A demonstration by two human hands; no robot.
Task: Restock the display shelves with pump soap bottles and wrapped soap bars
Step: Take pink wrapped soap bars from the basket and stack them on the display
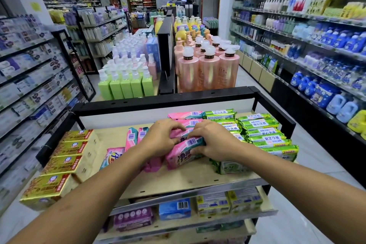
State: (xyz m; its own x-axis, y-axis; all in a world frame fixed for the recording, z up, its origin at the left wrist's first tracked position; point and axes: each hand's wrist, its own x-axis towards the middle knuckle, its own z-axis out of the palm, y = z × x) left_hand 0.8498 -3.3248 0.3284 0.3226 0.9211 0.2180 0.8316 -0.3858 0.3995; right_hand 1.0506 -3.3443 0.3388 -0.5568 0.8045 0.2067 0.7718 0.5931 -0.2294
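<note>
A shop aisle runs away at twelve o'clock with wall racks of toiletries on either side, and in the foreground stands a tiered display unit whose top shelf [178,181] is pale board. Beyond it the pump soap bottles [208,71] stand in tight ranks, pink at one o'clock and green at eleven, so that part looks done as far as can be seen. On the top shelf, gold boxes [65,162] line nine o'clock and green wrapped bars [265,134] are stacked full at three. The pink wrapped bars [183,157] in the middle are the work in hand. The right hand [213,141] is curled round the front bar of the row, gripping it, and the left hand [159,140] has its fingers bent over the same row, pinching it. A few loose pink bars [132,136] sit at nine o'clock of the hands and board shows bare at six. I judge the pink row about half filled, with more bars and straightening left.
</note>
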